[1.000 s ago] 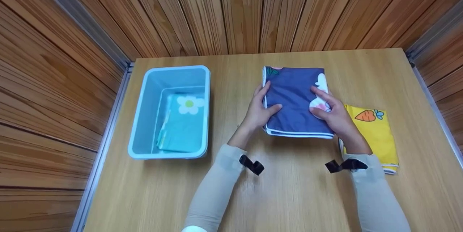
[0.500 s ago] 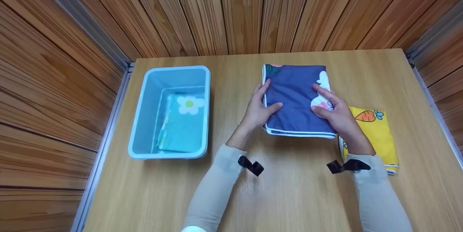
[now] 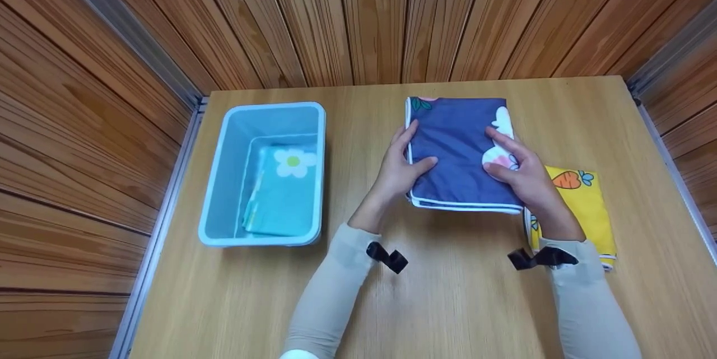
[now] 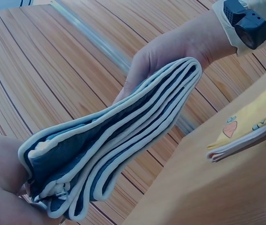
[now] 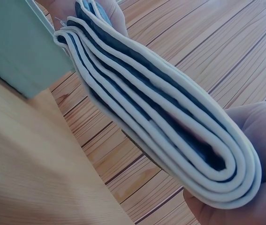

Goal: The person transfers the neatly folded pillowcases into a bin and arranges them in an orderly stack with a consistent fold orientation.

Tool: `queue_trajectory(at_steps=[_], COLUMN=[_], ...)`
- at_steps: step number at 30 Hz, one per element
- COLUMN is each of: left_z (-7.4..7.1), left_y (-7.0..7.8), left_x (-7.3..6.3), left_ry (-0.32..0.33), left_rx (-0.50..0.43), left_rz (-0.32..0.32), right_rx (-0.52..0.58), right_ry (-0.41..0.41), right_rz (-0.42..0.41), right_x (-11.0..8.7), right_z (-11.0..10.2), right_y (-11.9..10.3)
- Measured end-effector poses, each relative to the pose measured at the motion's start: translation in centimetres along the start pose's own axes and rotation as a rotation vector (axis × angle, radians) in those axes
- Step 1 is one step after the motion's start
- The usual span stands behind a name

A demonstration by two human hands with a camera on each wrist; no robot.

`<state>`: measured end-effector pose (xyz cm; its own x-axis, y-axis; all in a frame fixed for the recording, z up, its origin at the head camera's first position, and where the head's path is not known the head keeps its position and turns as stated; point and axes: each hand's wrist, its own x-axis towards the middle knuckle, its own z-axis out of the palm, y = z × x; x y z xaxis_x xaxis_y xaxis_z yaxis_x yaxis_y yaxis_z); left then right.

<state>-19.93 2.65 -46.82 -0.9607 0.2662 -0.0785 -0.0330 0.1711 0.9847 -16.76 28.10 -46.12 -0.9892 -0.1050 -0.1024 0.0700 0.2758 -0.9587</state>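
Observation:
Both hands hold up a folded dark blue cloth [image 3: 456,152] with white edging and a white printed figure near its right side. My left hand [image 3: 399,166] grips the left edge, thumb on top and fingers partly hidden beneath. The opposite edge is held by my right hand [image 3: 524,171], its thumb and index finger lying over the print. Several stacked layers of the cloth [image 4: 123,122] show edge-on in the left wrist view, raised above the table. In the right wrist view the layers curve round in a rounded fold beside the right palm [image 5: 259,187].
A light blue plastic tub [image 3: 210,202] stands on the wooden table [image 3: 437,303] at the left, with a folded turquoise cloth [image 3: 283,202] bearing a white flower inside. Partly under the right forearm's view lies a folded yellow cloth [image 3: 588,213] with a carrot print. Wood-panelled walls [image 3: 375,17] enclose the table.
Both hands have lifted the blue cloth slightly and shifted it a little away from me. The right hand has moved slightly right. The tub and the yellow cloth stay put.

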Motion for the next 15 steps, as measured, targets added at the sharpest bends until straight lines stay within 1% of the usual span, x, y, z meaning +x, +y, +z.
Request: queue_trajectory(at_steps=[5, 11, 15], left_z=[-0.01, -0.03, -0.09], left_y=[0.03, 0.24, 0.57], left_x=[-0.03, -0.20, -0.22], left_ry=[0.002, 0.003, 0.002], left_rx=[-0.018, -0.007, -0.004], left_rz=[0.004, -0.001, 0.006], right_rx=[-0.011, 0.000, -0.001], right_ry=[-0.003, -0.010, -0.014], right_rz=[0.009, -0.012, -0.002], right_x=[-0.01, -0.13, -0.25], right_z=[-0.04, -0.08, -0.18], right_y=[-0.01, -0.22, -0.49])
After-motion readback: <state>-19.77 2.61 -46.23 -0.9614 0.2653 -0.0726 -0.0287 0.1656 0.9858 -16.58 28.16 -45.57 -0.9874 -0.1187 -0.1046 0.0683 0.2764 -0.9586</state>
